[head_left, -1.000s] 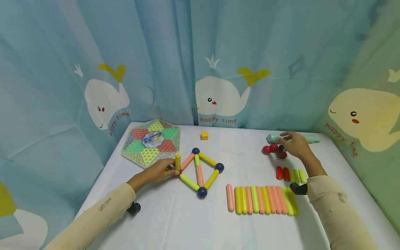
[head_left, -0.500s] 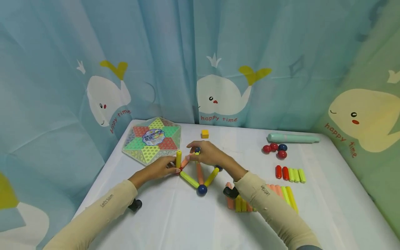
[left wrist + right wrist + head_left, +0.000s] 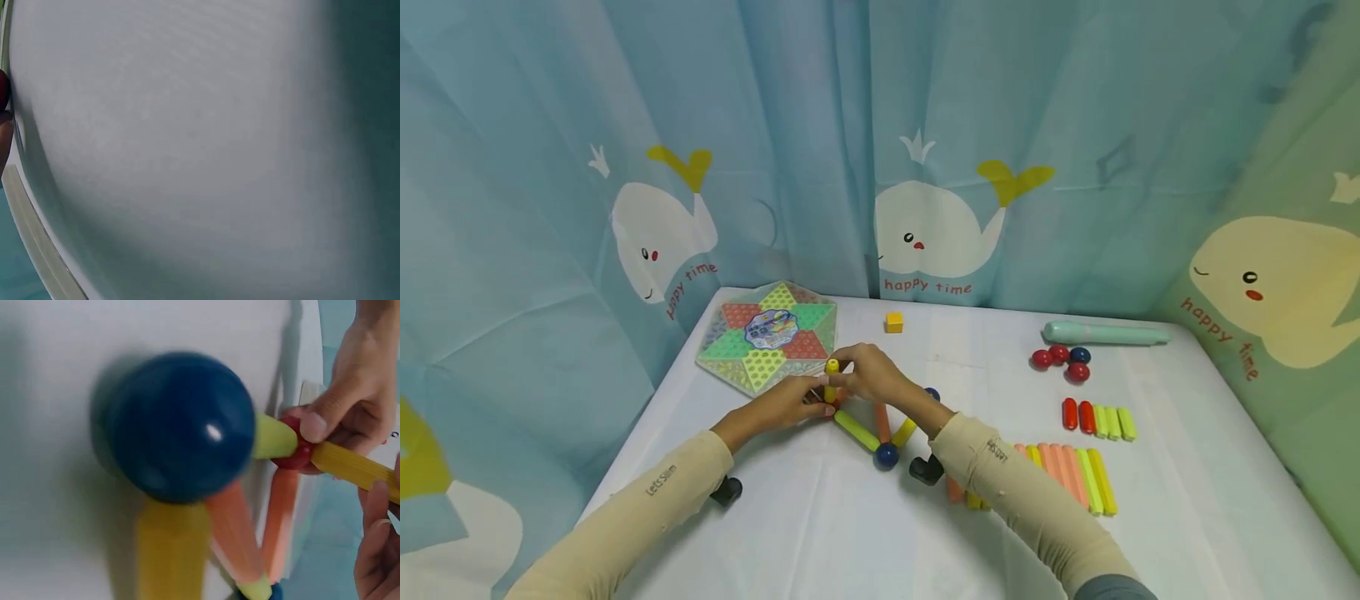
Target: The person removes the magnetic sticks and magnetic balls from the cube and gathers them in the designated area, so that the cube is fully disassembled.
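Magnetic sticks and balls form a braced diamond-shaped frame lying on the table. My left hand (image 3: 782,403) pinches the red ball (image 3: 294,454) at its left corner. A yellow stick (image 3: 832,367) stands upright on that ball, and my right hand (image 3: 871,375) holds it between thumb and fingers. At the near corner sits a blue ball (image 3: 886,456), joined to a lime stick (image 3: 856,430), a yellow stick (image 3: 173,550) and a pink stick (image 3: 236,528). My right hand and forearm cover much of the far side. The left wrist view shows mostly tabletop, with a fingertip (image 3: 5,145) at its edge.
A Chinese checkers box (image 3: 767,333) lies behind my left hand, with a yellow cube (image 3: 893,322) farther back. At right are loose balls (image 3: 1078,372), a mint-green tube-like object (image 3: 1105,334), short sticks (image 3: 1087,417) and a row of long sticks (image 3: 1067,471), partly under my right sleeve.
My right hand has come from the loose balls at the right, over the frame's far corner, to the upright yellow stick, which it now holds. My left hand has stayed at the red ball.
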`<state>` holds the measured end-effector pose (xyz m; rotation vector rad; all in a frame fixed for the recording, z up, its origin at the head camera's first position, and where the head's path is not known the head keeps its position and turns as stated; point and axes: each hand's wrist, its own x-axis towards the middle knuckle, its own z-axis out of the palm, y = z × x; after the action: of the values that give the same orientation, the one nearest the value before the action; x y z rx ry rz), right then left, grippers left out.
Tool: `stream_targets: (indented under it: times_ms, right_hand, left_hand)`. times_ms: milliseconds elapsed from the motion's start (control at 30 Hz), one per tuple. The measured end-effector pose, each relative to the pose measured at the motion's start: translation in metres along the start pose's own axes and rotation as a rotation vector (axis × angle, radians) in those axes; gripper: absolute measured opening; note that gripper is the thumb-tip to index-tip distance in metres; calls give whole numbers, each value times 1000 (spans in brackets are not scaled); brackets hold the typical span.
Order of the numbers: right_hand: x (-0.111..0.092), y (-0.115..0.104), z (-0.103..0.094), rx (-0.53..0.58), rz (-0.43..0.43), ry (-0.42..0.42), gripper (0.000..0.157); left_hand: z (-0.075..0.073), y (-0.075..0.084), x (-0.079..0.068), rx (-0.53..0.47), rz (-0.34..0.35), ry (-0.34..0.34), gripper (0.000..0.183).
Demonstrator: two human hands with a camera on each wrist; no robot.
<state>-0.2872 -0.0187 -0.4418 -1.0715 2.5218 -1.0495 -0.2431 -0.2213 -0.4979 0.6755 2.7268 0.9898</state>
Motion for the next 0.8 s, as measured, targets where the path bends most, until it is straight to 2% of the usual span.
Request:
stream_targets:
  times_ms: [133,233,333,400,533,633,800]
  right_hand:
    - [-6,1,-7,122,15,105,15]
    - [-12,-8,-27,233,24,159,16]
    - [-24,-14,-51,267,32,135,16]
    - [-36,-13,-63,244,29,99,18]
    - [-73,5,-79,167,73,64,28]
    - [-108,27,-89,131,151,86,36]
    - [-178,64,-109,101,290,148,52]
  left_hand:
    - [-1,3,4,30,-10,-26,29]
    - [-2,6,7,39,-27,-31,27]
    - [0,8,7,35,-46,-26,28]
    - [2,8,5,40,-56,-20,30]
    - [5,9,2,52,-92,5,31]
    - [7,10,-1,58,-128,21,30]
    - [9,10,-3,63,-153,32,32]
